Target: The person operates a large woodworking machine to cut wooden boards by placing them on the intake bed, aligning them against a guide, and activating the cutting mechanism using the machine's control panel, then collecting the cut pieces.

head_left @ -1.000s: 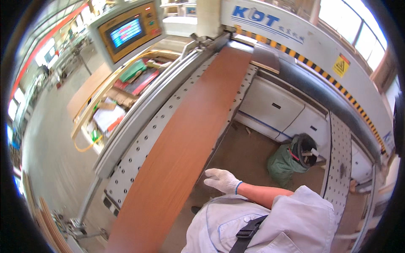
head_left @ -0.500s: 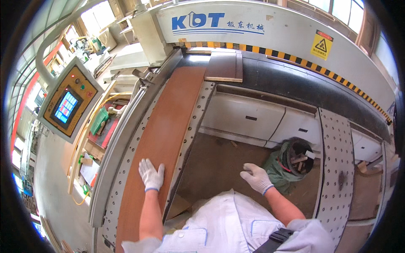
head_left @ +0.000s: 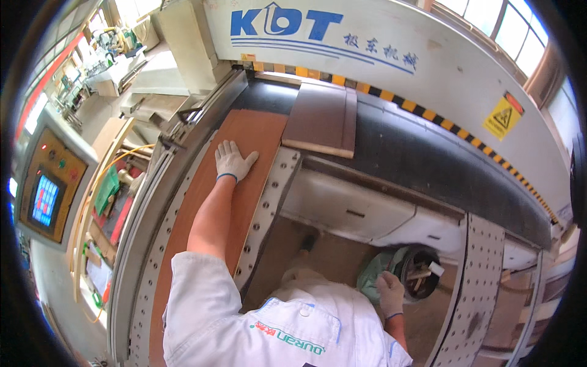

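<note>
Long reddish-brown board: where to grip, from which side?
Probably the right long edge of the board, coming from the right: that edge is exposed along the perforated table strip, while the metal rail runs along the left. It lies flat and is wider than the left hand, so spanning it looks unlikely.

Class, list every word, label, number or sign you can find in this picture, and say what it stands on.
Described, not copied out:
Machine front: large blue lettering, smaller blue characters beside it.
Yellow warning sign on the machine front: black triangle; its small print is too small to read.
White shirt: green and red lettering, upside down.
Screen: coloured blocks; any text too blurred to read.
</note>
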Motion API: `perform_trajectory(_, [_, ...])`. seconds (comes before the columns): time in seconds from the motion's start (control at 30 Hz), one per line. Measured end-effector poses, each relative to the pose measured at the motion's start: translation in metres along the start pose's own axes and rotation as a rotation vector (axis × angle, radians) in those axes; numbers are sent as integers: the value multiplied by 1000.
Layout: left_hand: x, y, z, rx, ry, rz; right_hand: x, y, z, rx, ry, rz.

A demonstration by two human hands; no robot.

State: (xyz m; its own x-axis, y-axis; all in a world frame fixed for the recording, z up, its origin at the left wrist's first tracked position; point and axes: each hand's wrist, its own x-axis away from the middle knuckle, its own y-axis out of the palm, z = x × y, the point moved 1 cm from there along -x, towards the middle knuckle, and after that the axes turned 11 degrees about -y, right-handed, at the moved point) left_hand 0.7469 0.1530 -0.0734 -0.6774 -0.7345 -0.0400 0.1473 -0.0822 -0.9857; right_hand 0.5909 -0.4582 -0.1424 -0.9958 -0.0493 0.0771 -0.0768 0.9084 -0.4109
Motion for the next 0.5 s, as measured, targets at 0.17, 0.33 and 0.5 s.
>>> perform_trajectory(0.17, [-114,24,86,70,179,42,-99,50,-113,-4,25,-121])
perform_trajectory(0.33, [-161,20,213,387,297,-218,-205,78,-150,338,-223,-273])
perform_trajectory(0.5, [-146,44,288,438,539,-138,-303,100,-184,702,-585,-35])
